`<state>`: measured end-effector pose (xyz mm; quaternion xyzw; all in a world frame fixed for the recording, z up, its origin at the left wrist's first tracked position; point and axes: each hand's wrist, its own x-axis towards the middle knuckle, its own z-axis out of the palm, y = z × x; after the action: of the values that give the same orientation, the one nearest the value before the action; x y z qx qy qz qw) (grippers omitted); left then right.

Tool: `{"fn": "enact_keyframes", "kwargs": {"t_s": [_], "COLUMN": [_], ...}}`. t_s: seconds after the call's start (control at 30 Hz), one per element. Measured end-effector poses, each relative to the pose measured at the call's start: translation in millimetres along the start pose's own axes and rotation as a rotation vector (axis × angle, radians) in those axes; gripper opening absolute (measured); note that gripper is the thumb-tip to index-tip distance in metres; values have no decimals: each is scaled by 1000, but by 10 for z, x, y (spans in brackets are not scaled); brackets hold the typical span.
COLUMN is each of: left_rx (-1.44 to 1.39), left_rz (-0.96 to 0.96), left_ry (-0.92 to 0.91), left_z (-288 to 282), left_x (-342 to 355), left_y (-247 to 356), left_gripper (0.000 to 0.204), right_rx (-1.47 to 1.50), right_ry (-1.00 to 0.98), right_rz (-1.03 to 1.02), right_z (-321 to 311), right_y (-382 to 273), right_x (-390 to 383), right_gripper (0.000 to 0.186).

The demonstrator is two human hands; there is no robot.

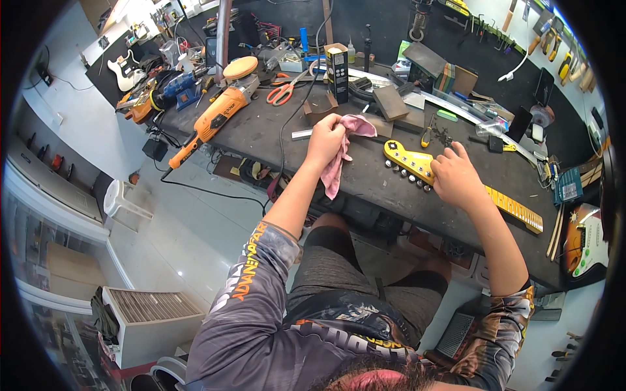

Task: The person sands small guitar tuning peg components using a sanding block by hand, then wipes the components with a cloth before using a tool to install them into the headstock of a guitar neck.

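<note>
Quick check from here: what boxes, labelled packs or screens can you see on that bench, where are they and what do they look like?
Tall box: upright at the bench's middle back, black with pale top flaps.
Phone or tablet: leaning at the right of the bench, dark blank screen.
Small pack: right bench edge, teal with a pale label.
Cardboard box: on the shelf at far left, plain brown.

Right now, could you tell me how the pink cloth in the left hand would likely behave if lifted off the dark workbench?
The pink cloth hangs limp from the left hand, so it is probably floppy and light. It drapes over the dark workbench edge, so it likely won't roll.
</note>
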<state>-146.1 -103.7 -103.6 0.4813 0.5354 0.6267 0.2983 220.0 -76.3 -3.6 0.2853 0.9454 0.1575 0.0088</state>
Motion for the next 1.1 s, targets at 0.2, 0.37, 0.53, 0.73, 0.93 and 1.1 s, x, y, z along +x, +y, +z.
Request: {"fn": "enact_keyframes", "kwargs": {"t_s": [0.2,0.37,0.53,0.73,0.93,1.1], "left_rx": [0,3,6,-13,-34,-113], "left_rz": [-11,-17,-7,-38,-40,-119], "left_ry": [-6,-7,-9,4,-10,-48], "left_z": [33,18,18,11,-17,83], "left_x": [-2,-13,-3,3,15,-30], "left_y": [27,38,64,25,-22,92], "left_gripper": [19,19,17,19,19,17], "right_rx": [-80,-50,-73,-88,-39,14], "right_ry": [-24,-46,-28,-153,27,-40], "right_rz": [24,12,-13,37,1,-4], "right_z": [114,-17,81,44,65,33], "right_y": [17,13,46,57,54,117], "right_x": [19,-4,19,67,-29,-87], "right_gripper": [20,22,23,26,23,17]}}
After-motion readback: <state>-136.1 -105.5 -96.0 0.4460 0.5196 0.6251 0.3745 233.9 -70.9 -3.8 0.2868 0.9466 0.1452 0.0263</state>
